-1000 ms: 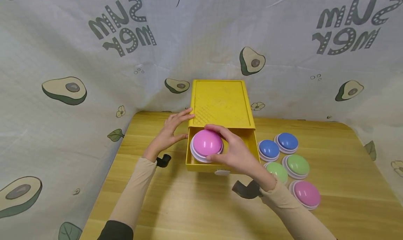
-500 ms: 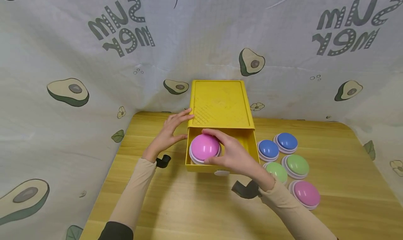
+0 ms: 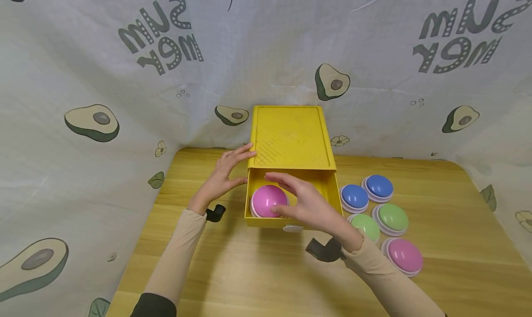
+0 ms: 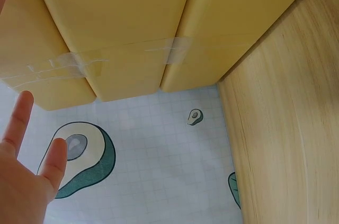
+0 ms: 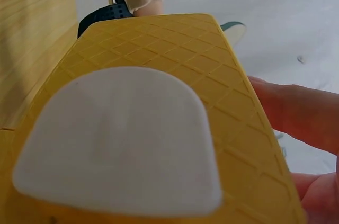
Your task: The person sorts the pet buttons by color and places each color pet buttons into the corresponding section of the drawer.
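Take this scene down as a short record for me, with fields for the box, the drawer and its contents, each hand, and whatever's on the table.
Box: yellow, standing on the table
Drawer: pulled open
Knob: white, on the drawer's front
Contents: one pink dome, front left
Left hand: fingertips at the box's left edge
Right hand: over the drawer, thumb overlapping the pink dome; contact unclear
Right of box: two blue domes, two green domes, another pink one
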Demonstrator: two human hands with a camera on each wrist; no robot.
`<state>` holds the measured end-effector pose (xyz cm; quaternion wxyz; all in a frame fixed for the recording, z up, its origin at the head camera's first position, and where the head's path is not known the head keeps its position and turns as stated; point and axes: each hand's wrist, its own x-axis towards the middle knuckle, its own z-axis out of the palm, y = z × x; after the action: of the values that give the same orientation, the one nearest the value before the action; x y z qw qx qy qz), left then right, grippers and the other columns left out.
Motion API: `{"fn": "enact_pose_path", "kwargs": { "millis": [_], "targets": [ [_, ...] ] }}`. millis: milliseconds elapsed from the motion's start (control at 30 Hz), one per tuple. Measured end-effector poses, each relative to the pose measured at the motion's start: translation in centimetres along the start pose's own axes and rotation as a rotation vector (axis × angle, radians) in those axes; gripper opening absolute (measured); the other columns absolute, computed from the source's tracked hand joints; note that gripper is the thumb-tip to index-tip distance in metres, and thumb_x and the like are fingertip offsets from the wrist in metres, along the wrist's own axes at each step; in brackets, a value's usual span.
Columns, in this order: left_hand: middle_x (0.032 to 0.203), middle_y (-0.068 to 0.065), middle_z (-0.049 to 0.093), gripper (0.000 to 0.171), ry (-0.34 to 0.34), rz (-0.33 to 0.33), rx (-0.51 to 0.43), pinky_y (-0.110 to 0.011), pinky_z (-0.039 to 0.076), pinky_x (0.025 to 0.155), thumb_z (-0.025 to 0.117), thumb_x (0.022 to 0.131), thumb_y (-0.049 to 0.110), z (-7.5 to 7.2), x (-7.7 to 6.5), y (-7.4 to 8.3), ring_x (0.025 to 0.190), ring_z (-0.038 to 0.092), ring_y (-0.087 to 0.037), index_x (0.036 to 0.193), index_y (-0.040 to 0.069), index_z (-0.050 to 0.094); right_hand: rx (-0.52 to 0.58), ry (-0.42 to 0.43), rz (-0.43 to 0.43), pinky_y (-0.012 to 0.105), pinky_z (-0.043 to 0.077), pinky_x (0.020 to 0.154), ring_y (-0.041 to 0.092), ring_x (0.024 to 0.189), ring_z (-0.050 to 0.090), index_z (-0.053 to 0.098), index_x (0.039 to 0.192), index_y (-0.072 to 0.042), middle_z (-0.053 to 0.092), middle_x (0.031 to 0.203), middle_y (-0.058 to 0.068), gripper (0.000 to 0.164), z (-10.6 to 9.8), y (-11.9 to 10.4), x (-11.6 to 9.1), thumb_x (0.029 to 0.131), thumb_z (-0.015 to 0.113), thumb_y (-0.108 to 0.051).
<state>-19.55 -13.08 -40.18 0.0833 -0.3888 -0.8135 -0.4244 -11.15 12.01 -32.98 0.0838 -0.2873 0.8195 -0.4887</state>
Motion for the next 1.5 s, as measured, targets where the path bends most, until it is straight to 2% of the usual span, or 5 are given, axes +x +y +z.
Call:
{"fn": "enact_pose_path", "kwargs": {
  "millis": [333, 633, 1033, 1300, 1500],
  "targets": [
    [0.156, 0.001, 0.026, 0.071, 0.007, -0.012, 0.012, -0.05, 0.018, 0.108, 0.075, 0.08, 0.001, 0.2, -0.5, 0.8, 0.135, 0.026, -0.025, 0.142, 0.015, 0.044, 0.075, 0.054, -0.066, 0.037, 0.037, 0.105, 0.028, 0.126, 0.048, 0.051, 0.133, 0.004, 0.055, 0.132, 0.016, 0.061, -0.6, -0.1, -1.1, 0.078, 0.077, 0.001],
    [0.155, 0.0, 0.027, 0.072, 0.015, -0.003, 0.018, -0.052, 0.018, 0.107, 0.075, 0.079, -0.001, 0.6, -0.7, 1.4, 0.135, 0.026, -0.027, 0.142, 0.015, 0.044, 0.14, 0.174, -0.06, 0.024, 0.034, 0.106, 0.018, 0.128, 0.046, 0.049, 0.135, -0.001, 0.053, 0.135, 0.01, 0.061, -3.0, 0.1, -4.1, 0.08, 0.075, 0.002],
    [0.155, 0.001, 0.026, 0.069, 0.017, -0.034, 0.025, -0.054, 0.02, 0.105, 0.074, 0.081, 0.002, 0.9, -1.0, 2.3, 0.134, 0.027, -0.027, 0.142, 0.016, 0.044, 0.183, 0.294, -0.226, 0.024, 0.032, 0.107, 0.017, 0.13, 0.042, 0.045, 0.135, 0.009, 0.051, 0.136, 0.014, 0.061, -6.4, 0.7, -8.2, 0.078, 0.068, 0.018],
    [0.155, 0.0, 0.027, 0.071, 0.02, -0.034, 0.025, -0.054, 0.02, 0.105, 0.075, 0.08, 0.001, 0.9, -1.0, 2.2, 0.134, 0.027, -0.028, 0.142, 0.016, 0.044, 0.24, 0.36, -0.152, 0.018, 0.031, 0.107, 0.018, 0.131, 0.041, 0.045, 0.136, 0.007, 0.049, 0.138, 0.014, 0.068, -7.7, 0.6, -10.5, 0.074, 0.065, 0.027],
    [0.155, -0.001, 0.027, 0.071, 0.021, -0.032, 0.027, -0.054, 0.02, 0.106, 0.075, 0.079, 0.002, 1.0, -1.0, 2.1, 0.134, 0.027, -0.028, 0.142, 0.016, 0.044, 0.23, 0.383, -0.174, 0.018, 0.03, 0.107, 0.018, 0.13, 0.041, 0.042, 0.136, 0.01, 0.049, 0.138, 0.015, 0.07, -8.5, 1.0, -12.0, 0.072, 0.062, 0.03]
  ]
}}
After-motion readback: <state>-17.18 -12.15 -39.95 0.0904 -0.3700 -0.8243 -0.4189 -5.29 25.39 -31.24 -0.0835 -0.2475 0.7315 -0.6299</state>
